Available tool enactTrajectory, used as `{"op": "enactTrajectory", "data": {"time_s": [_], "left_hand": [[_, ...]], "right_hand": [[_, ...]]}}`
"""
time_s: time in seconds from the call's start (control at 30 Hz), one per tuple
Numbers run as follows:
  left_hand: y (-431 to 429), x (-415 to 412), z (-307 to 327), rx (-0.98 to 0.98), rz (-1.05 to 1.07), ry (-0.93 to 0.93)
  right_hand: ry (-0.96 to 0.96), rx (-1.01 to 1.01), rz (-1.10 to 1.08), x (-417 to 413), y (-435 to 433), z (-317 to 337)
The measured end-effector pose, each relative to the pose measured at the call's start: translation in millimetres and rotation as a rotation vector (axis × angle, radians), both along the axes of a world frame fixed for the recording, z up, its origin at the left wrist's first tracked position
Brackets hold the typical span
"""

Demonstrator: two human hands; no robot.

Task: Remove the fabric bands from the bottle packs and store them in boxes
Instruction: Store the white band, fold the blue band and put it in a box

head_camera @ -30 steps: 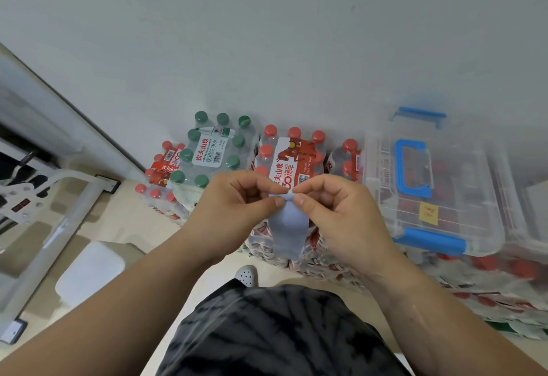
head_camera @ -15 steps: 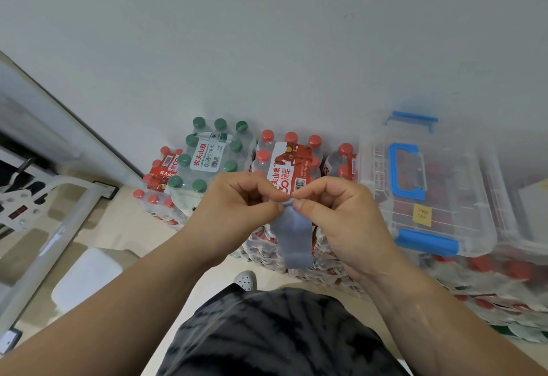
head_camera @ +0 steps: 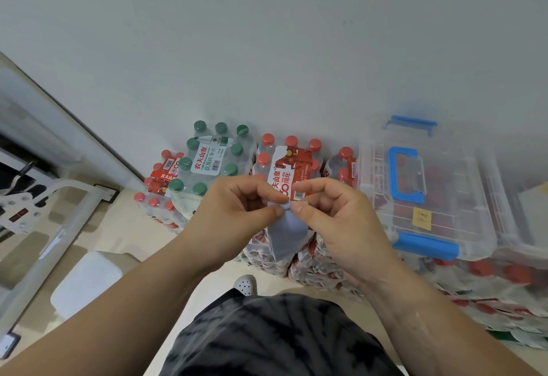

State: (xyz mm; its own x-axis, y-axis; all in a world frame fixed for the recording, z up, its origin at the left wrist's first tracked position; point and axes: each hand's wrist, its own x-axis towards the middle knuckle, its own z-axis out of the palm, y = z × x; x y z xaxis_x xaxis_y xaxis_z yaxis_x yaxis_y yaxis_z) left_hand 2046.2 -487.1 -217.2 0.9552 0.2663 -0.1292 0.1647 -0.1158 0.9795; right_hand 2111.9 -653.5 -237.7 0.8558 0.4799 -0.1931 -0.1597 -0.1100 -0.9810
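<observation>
A pale blue fabric band (head_camera: pixel 287 235) hangs in front of me, pinched at its top edge by both hands. My left hand (head_camera: pixel 237 212) pinches it between thumb and forefinger from the left. My right hand (head_camera: pixel 332 218) pinches the same edge from the right, fingertips almost touching. Behind them stand shrink-wrapped bottle packs against the wall: a green-capped pack (head_camera: pixel 212 159) and a red-capped pack (head_camera: pixel 292 162). A clear storage box with a blue handle and latches (head_camera: pixel 421 192) sits to the right, its lid shut, on top of more red-capped packs.
More red-capped packs (head_camera: pixel 161 189) lie low at the left and stacked under the boxes (head_camera: pixel 489 280). A second clear box (head_camera: pixel 527 212) shows at the right edge. A white metal frame (head_camera: pixel 53 227) stands on the floor at the left. My shoe (head_camera: pixel 245 284) is below.
Both hands kept their pinch on the band's top edge and rose slightly. The band's top is bunched tighter between the fingertips.
</observation>
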Motion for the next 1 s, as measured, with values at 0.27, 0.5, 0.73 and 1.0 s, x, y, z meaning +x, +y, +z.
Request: {"op": "enactTrajectory", "data": {"time_s": [0.27,0.5,0.73,1.0], "left_hand": [[0.4,-0.1,0.5,-0.02,-0.015,0.049],[-3.0,2.0,0.3,-0.004,0.016,-0.001],[-8.3,4.5,1.7,-0.043,0.043,-0.028],[-5.3,11.0,9.8,-0.029,0.066,-0.043]], "right_hand": [[-0.056,-0.031,0.02,3.9,-2.3,1.5],[-0.057,0.018,0.045,3.1,-5.3,3.5],[-0.1,0.019,0.04,7.1,-5.3,5.5],[-0.116,0.033,0.014,14.0,0.2,9.2]]}}
